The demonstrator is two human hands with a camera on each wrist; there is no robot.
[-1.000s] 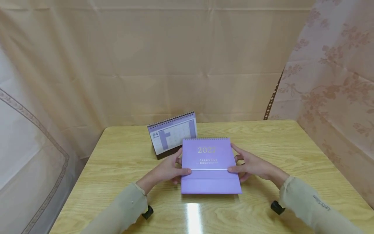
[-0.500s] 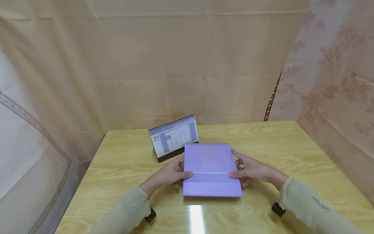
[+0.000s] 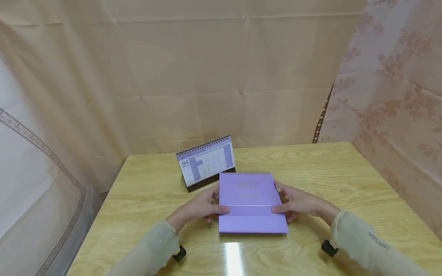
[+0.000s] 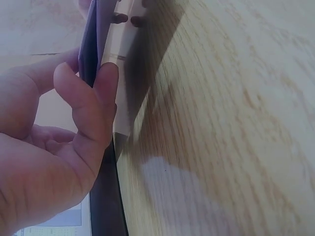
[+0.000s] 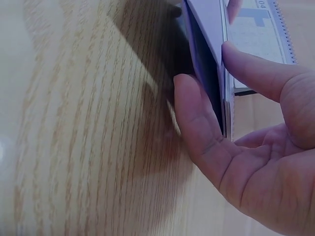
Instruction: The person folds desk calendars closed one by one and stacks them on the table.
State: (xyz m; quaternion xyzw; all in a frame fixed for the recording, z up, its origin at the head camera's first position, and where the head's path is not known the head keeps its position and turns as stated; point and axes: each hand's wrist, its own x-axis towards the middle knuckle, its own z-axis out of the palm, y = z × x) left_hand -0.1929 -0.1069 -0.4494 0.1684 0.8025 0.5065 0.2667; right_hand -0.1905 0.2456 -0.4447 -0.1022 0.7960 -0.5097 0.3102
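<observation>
A purple desk calendar with a spiral along its far edge and "2021" on its cover lies tilted back between both hands. My left hand grips its left edge, thumb on the cover and fingers underneath. On the opposite edge, my right hand pinches it the same way, thumb on top. The right wrist view shows the calendar edge-on, its pages and base board spread apart in a narrow wedge, with a shadow on the wood below. In the left wrist view, fingers curl around the calendar's edge.
A second desk calendar, showing "04", stands propped like a tent behind and to the left, partly overlapped by the purple one. Beneath is a wood-grain table. Beige cloth hangs behind it, and floral cloth at the right.
Both hands have brought the purple calendar slightly lower and nearer to me, its spiral edge dropping most. The gold lettering looks fainter. The standing calendar stays in place; the head view has shifted a little.
</observation>
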